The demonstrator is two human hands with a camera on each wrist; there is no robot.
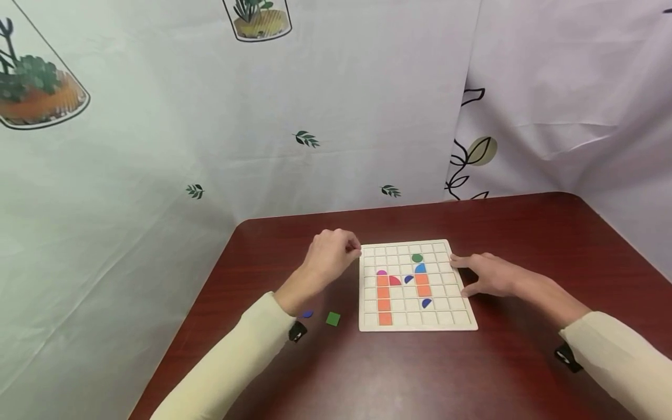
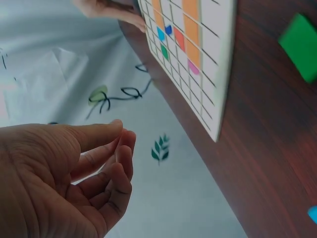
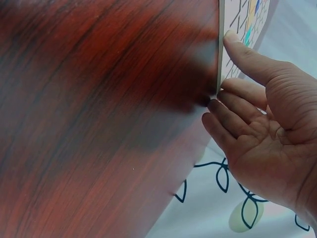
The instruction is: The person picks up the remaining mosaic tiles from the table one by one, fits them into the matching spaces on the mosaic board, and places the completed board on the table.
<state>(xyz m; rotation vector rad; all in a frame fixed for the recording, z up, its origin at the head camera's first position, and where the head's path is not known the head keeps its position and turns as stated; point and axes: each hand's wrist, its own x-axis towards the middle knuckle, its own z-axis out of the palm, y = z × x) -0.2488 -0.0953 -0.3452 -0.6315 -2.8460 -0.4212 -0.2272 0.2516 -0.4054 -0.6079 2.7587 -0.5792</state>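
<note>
A white gridded board (image 1: pixel 370 303) lies on the table with flat coloured pieces on it. Orange squares (image 1: pixel 384 305) form two columns. Around them are a magenta half-circle (image 1: pixel 381 272), a red quarter-circle (image 1: pixel 395 281), a light blue quarter-circle (image 1: pixel 420 268), dark blue half-circles (image 1: pixel 427 303) and a green circle (image 1: pixel 417 258). Beside the board's far left corner, my left hand (image 1: pixel 329 254) is raised, thumb and index tips together; no piece shows between them in the left wrist view. My right hand (image 1: pixel 490 274) touches the board's right edge, thumb (image 3: pixel 233 39) on the rim, fingers extended along it.
A green square (image 1: pixel 333 318) and a blue piece (image 1: pixel 307 314) lie on the dark red table (image 1: pixel 420 373), left of the board near my left sleeve. A printed white cloth (image 1: pixel 341 105) hangs behind the table's far edge.
</note>
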